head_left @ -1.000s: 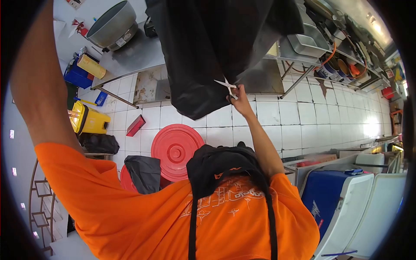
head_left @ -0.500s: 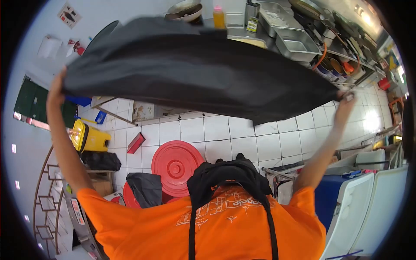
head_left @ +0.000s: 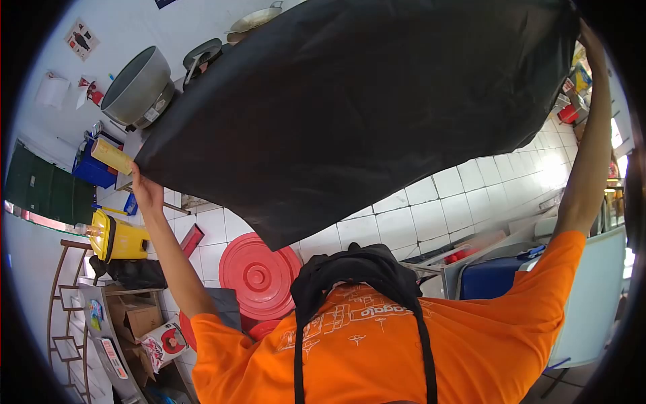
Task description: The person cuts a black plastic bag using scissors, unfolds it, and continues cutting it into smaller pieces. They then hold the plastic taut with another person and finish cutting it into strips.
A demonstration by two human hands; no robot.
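Note:
A large black plastic sheet or bag point(head_left: 363, 114) is stretched wide in the air in front of me, hiding much of the counter. My left hand point(head_left: 147, 192) pinches its lower left corner, below a yellowish cylinder point(head_left: 112, 156). High at the right, my right hand point(head_left: 587, 35) grips the upper right corner, its fingers partly hidden at the edge of the view. One lower corner of the sheet hangs over a round red lid point(head_left: 259, 275).
A large metal pot point(head_left: 138, 87) stands at the upper left. Below are a yellow bin point(head_left: 118, 236) and a cardboard box point(head_left: 138, 315). A blue and white cooler point(head_left: 491, 277) is at the right, beyond the white tiled floor point(head_left: 431, 219).
My right hand has risen, and my left hand has moved inward and lower. The black sheet has spread taller and now slants up to the right. The pot has come into fuller view.

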